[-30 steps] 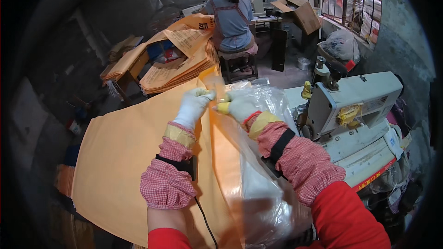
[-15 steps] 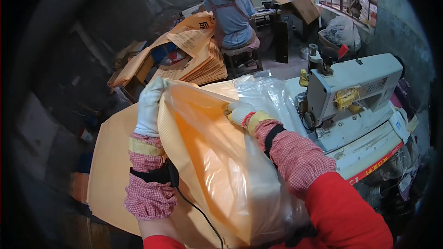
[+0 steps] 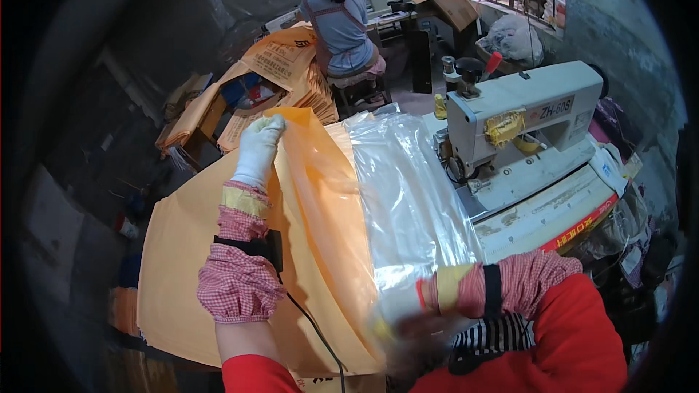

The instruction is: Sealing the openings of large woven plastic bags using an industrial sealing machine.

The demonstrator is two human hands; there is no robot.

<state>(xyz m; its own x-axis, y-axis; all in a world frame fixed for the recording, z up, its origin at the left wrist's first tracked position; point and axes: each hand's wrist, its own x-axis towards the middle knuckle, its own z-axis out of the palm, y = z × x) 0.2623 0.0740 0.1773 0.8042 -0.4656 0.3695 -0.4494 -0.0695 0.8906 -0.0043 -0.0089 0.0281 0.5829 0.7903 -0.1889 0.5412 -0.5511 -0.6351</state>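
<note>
My left hand [image 3: 260,147], in a white glove, is closed on the upper edge of an orange woven sack [image 3: 313,262], lifting its top layer. A thin clear plastic liner [image 3: 331,182] shows at the sack's raised opening. My right hand [image 3: 402,311], gloved and smeared by motion, is low at the sack's right side, over the near end of a pile of clear plastic bags [image 3: 408,196]. Its fingers cannot be made out. More flat orange sacks [image 3: 186,269] lie beneath at the left.
A white sewing machine [image 3: 520,120] stands on a worn bench at the right. Further back, a seated person [image 3: 341,25] works beside a heap of printed orange sacks [image 3: 280,65]. An open cardboard box [image 3: 444,1] is behind. A black cable [image 3: 317,331] hangs from my left wrist.
My right hand has left the sack's upper opening and swept down toward me. The left hand still grips the edge, a little further right. The opening is narrower, and the plastic bags show more.
</note>
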